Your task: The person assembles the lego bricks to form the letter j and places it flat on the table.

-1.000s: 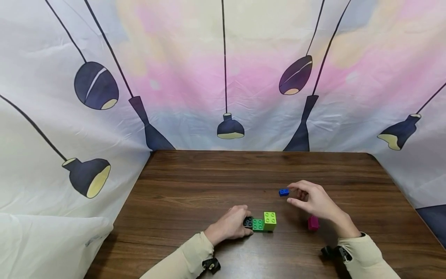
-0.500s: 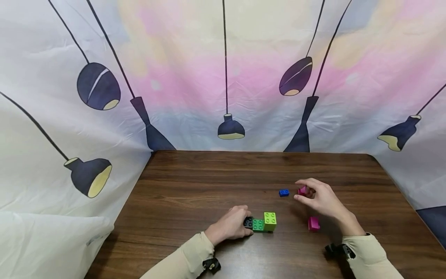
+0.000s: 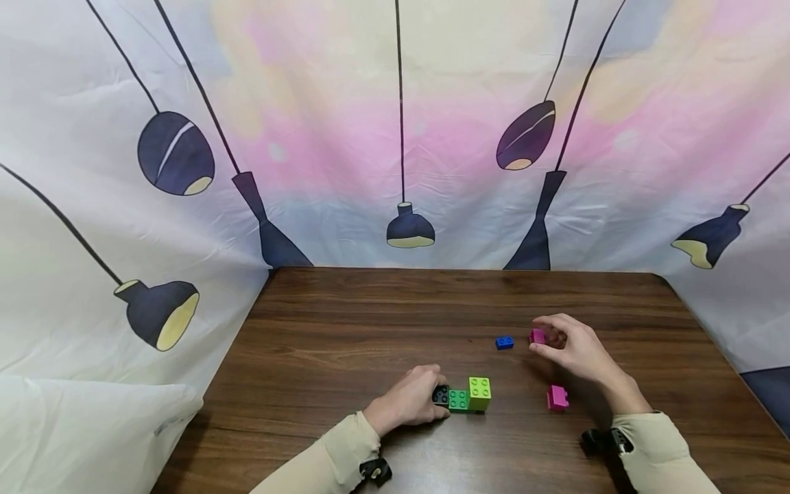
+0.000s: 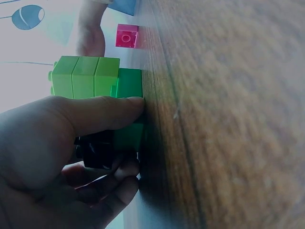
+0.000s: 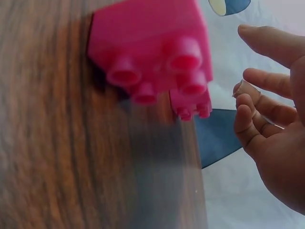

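My left hand [image 3: 407, 399] grips the black brick [image 3: 440, 395] end of a low block row; in the left wrist view the thumb presses along the green brick [image 4: 129, 83]. A lime stack [image 3: 479, 394] rises from the row's right end. My right hand [image 3: 580, 348] has its fingers parted beside a pink brick [image 3: 537, 336]; in the right wrist view that hand [image 5: 281, 100] shows nothing held, and the pink brick [image 5: 190, 101] stands apart from it. Nearer the wrist, another pink brick [image 3: 557, 398] lies on its side, studs sideways.
A small blue brick [image 3: 504, 342] lies left of the far pink brick. The dark wood table [image 3: 345, 309] runs back to a fabric backdrop [image 3: 345, 137] printed with lamps. White cloth [image 3: 92, 425] hangs at the left edge.
My right hand has moved right, away from the blue brick, uncovering the far pink brick beside it. My left hand keeps its place on the row.
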Demonstrator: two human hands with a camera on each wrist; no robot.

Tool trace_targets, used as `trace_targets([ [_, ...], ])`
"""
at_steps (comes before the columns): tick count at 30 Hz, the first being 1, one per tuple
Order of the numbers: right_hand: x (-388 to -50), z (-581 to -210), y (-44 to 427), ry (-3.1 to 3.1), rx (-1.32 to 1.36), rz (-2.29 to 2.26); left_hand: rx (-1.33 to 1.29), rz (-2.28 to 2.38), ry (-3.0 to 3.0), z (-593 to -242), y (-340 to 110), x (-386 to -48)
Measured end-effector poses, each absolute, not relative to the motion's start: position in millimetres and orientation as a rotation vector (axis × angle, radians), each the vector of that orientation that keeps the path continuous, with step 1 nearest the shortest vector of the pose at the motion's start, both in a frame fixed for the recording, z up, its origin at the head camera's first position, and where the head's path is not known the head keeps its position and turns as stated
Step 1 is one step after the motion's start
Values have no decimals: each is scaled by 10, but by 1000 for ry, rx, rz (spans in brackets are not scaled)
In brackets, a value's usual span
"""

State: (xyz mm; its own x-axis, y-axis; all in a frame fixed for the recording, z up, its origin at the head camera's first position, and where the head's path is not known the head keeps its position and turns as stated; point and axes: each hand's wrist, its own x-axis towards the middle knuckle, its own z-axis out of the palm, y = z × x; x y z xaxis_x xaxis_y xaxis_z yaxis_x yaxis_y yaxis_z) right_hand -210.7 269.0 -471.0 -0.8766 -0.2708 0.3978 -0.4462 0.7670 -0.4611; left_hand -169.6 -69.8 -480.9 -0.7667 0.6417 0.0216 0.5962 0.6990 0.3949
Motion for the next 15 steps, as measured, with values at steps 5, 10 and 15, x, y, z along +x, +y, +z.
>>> trace_targets([
  [5, -2136, -4736, 2734, -2676, 532, 796, 1027, 584, 2788, -4805, -694, -1697],
  [10, -2150, -4757, 2763, -2706, 503, 781, 1014, 574, 2787, -4796, -696, -1689],
  [15, -2161, -4777, 2781, -2736, 482, 779, 1015, 574, 2786, -4797, -700, -1687],
])
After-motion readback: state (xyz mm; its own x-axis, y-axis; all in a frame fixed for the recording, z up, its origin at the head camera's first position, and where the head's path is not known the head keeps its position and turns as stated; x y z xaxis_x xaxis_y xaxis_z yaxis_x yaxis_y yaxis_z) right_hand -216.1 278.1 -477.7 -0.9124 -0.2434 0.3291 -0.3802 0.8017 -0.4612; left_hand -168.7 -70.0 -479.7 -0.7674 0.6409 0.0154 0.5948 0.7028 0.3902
